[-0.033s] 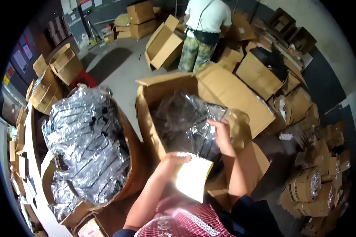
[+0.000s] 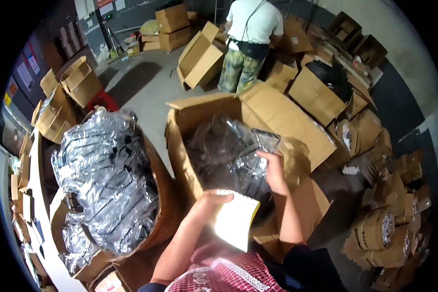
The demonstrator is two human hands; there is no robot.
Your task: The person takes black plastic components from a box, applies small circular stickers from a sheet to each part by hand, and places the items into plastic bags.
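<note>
My left hand (image 2: pixel 210 200) grips a brightly lit white and yellow sheet or thin pad (image 2: pixel 236 219), its thumb across the top edge. To its right, my right hand (image 2: pixel 273 168) pinches a clear plastic bag (image 2: pixel 264 141) with something dark inside. This bag lies over an open cardboard box (image 2: pixel 181 151), in which more clear bags of dark contents (image 2: pixel 214 146) are heaped. On the left stands another box (image 2: pixel 153 194), filled high with dark items in shiny clear bags (image 2: pixel 109 170). What exactly the bags contain cannot be made out.
Beyond the box a person (image 2: pixel 250 39) in a white top stands with their back to me. An open carton (image 2: pixel 199 58) leans beside them. Piled cartons (image 2: pixel 321 92) line the right side, with flattened cardboard (image 2: pixel 394 194) nearer. A red stool (image 2: pixel 102 100) stands at left.
Almost nothing differs. My right hand and the bag's edge sit very slightly lower and to the right, and the view has shifted a little.
</note>
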